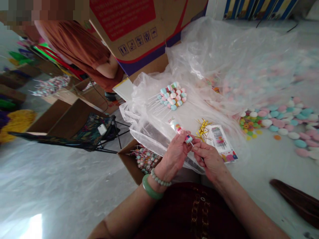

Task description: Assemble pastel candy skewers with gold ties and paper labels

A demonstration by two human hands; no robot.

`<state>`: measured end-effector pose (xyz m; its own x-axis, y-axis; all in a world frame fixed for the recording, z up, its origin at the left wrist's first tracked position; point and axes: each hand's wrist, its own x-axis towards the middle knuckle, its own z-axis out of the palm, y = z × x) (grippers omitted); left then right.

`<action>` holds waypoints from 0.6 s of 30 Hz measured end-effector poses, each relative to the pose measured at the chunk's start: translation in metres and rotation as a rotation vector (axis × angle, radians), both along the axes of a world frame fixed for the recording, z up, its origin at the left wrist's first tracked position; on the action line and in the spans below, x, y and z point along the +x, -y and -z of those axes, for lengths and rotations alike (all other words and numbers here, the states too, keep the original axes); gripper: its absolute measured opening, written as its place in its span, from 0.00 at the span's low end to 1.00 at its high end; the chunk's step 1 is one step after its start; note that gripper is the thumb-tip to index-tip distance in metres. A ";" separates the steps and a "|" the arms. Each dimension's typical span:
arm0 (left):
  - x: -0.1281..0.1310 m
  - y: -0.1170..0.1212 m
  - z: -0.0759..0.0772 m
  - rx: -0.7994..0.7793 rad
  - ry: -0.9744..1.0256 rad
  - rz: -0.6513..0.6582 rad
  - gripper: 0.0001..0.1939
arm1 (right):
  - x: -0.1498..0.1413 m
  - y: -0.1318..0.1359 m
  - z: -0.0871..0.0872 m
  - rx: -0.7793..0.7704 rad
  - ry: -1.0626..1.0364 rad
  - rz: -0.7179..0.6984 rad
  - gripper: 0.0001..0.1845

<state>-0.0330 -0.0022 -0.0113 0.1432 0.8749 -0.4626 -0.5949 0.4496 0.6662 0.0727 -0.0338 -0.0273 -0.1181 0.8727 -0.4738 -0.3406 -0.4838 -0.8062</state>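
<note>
My left hand (177, 145), with a green bangle and a beaded bracelet at the wrist, is closed around a candy stick (188, 138) with colourful pieces on a white stick. A clear wrapper with a printed top (172, 122) appears to extend from it beyond my fingers. My right hand (205, 155) pinches the white stick's lower end close to my left fingers. Gold twist ties (203, 128) lie just past my right hand, beside a stack of printed clear bags (219, 137). Farther back, a bunch of similar candy sticks (173, 95) rests on plastic sheeting (147, 99).
Loose pastel candies (281, 122) and small gummy rings (250, 124) spread across the table's right side. Below the left edge stands a carton (129, 162) of candy sticks. A folding chair (74, 141) holds a white phone (102, 129). A person (77, 46) sits beyond a large printed carton (139, 33).
</note>
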 end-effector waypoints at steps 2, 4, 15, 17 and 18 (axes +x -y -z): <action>-0.003 -0.002 0.002 -0.021 0.035 0.040 0.11 | 0.001 0.001 0.000 0.039 0.058 0.045 0.12; -0.011 -0.009 0.002 -0.067 0.095 0.087 0.12 | 0.002 0.002 0.000 0.066 0.115 0.021 0.11; -0.032 -0.039 -0.006 -0.217 0.112 -0.308 0.11 | 0.005 0.011 0.000 0.654 1.352 -0.240 0.12; -0.032 -0.041 -0.005 -0.244 0.109 -0.347 0.12 | 0.004 0.013 0.001 0.732 1.459 -0.299 0.13; -0.032 -0.041 -0.005 -0.252 0.111 -0.349 0.11 | 0.004 0.013 0.001 0.732 1.467 -0.322 0.13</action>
<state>-0.0650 0.0390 -0.0062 -0.0803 0.7416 -0.6660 -0.8015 0.3492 0.4855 0.0765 -0.0467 -0.0282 -0.1799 0.9748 0.1318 0.8889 0.2185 -0.4027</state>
